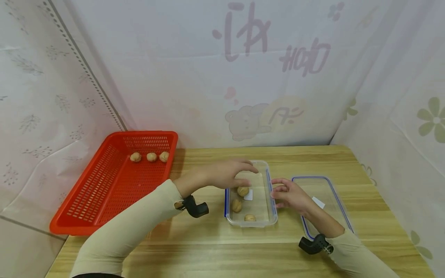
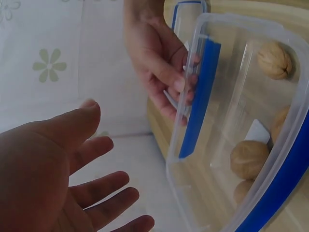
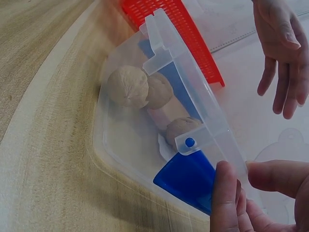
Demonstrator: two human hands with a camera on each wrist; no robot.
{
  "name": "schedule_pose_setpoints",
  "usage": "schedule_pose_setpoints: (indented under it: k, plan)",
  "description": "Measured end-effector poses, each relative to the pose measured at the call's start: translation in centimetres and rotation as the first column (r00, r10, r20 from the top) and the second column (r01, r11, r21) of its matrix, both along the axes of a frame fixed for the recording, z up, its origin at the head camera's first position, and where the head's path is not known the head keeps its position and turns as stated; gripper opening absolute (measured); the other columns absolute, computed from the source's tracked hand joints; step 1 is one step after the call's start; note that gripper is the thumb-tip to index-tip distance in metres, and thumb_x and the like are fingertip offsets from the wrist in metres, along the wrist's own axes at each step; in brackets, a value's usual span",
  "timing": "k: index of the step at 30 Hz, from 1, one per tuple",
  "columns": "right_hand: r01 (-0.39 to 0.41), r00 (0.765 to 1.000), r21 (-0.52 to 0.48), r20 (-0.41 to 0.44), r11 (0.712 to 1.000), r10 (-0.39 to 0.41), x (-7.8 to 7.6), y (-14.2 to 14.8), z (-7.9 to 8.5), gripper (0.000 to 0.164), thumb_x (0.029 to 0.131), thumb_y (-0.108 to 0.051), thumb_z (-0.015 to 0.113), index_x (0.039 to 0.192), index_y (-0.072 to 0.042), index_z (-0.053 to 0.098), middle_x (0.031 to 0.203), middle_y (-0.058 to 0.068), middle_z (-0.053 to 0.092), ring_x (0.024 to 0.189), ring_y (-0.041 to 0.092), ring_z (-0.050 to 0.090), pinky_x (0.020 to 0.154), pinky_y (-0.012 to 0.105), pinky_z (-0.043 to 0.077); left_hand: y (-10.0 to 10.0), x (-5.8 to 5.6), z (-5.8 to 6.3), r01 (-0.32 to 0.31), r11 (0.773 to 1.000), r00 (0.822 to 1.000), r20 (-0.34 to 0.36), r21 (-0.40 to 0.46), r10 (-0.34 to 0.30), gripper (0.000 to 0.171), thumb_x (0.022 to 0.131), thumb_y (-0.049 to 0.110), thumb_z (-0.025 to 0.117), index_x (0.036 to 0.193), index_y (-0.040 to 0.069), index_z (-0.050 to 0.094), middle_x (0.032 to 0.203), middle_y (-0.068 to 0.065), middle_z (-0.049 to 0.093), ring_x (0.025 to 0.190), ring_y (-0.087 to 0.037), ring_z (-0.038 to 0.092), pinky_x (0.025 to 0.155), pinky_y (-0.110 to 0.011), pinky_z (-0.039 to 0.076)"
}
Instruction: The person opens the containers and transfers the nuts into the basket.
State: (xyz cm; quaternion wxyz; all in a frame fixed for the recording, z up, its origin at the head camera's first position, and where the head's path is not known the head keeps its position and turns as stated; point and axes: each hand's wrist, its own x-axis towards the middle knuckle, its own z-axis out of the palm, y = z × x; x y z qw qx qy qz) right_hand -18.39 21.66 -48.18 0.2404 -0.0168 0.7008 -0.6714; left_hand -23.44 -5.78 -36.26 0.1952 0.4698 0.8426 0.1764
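A clear plastic food container [image 1: 264,220] with blue side clips stands on the table, several walnuts [image 2: 249,159] lying inside it along with a small white packet [image 1: 248,195]. Over its far left part hovers my left hand [image 1: 226,173], slightly blurred. Its fingers are spread and hold nothing, as the left wrist view [image 2: 91,179] also shows. At the container's right side, my right hand [image 1: 290,196] pinches the wall near the rim between thumb and fingers, beside a blue clip [image 3: 188,176].
A red plastic basket [image 1: 80,197] stands on the left, with three walnuts [image 1: 151,156] at its far end. To the right lies a clear lid [image 1: 333,204] with a blue seal, partly under my right forearm. Patterned curtains [image 1: 174,77] enclose the wooden table [image 1: 215,255].
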Motion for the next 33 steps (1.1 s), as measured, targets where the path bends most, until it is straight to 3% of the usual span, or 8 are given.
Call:
schedule_pose_setpoints:
  k: [7,13,16,22,27,33]
  plan:
    - [0.002,1.0,0.017,-0.008,1.0,-0.002,-0.1,0.1,-0.1,0.057,0.099,-0.004,0.064,0.145,0.009,0.035,0.1,0.004,0.064,0.088,0.016,0.065,0.073,0.033,0.061,1.1,0.3,-1.0,0.036,0.998,0.994,0.102,0.05,-0.041,0.043,0.105,0.027,0.06,0.143,0.008,0.057,0.148,-0.007,0.053,0.141,-0.021,0.044,0.116,-0.035,0.037]
    - [0.006,1.0,0.024,-0.008,1.0,-0.005,-0.2,0.0,-0.1,0.057,0.099,-0.003,0.064,0.146,0.009,0.034,0.099,0.004,0.063,0.088,0.016,0.065,0.073,0.033,0.061,1.9,0.1,-2.7,0.046,0.996,0.974,0.22,0.074,-0.062,0.04,0.104,0.021,0.061,0.141,0.005,0.058,0.145,-0.009,0.055,0.13,-0.028,0.055,0.106,-0.034,0.048]
    - [0.002,1.0,0.019,-0.007,1.0,-0.002,-0.2,-0.1,0.0,0.058,0.099,-0.003,0.064,0.146,0.01,0.033,0.099,0.004,0.063,0.088,0.015,0.065,0.073,0.033,0.061,2.2,0.0,-3.4,0.059,0.995,0.959,0.272,0.075,-0.078,0.038,0.104,0.018,0.06,0.139,0.003,0.059,0.141,-0.011,0.059,0.125,-0.026,0.06,0.104,-0.03,0.048]
    - [0.004,1.0,0.021,-0.006,1.0,-0.003,-0.2,-0.2,0.2,0.057,0.099,-0.003,0.064,0.147,0.009,0.034,0.101,0.006,0.063,0.089,0.015,0.065,0.073,0.033,0.061,2.7,-0.1,-4.6,0.056,0.997,0.909,0.41,0.055,-0.074,0.035,0.102,0.009,0.061,0.135,-0.005,0.059,0.136,-0.018,0.061,0.122,-0.026,0.061,0.098,-0.02,0.048]
    - [0.005,1.0,0.017,-0.012,1.0,-0.005,-0.2,-0.1,0.1,0.056,0.098,-0.002,0.063,0.146,0.009,0.035,0.098,0.004,0.063,0.087,0.015,0.065,0.072,0.033,0.061,3.2,-0.2,-6.2,0.101,0.994,0.89,0.441,0.05,-0.113,0.03,0.098,-0.007,0.06,0.128,-0.008,0.062,0.13,-0.021,0.064,0.124,-0.031,0.059,0.101,-0.023,0.048]
    - [0.007,1.0,0.006,-0.007,1.0,-0.007,-0.1,0.0,-0.2,0.058,0.098,-0.002,0.064,0.145,0.009,0.034,0.099,0.004,0.063,0.087,0.015,0.064,0.072,0.032,0.06,3.7,0.0,-7.4,0.123,0.992,0.881,0.46,0.0,-0.109,0.03,0.097,-0.007,0.062,0.127,-0.007,0.064,0.128,-0.018,0.065,0.122,-0.027,0.059,0.099,-0.022,0.048]
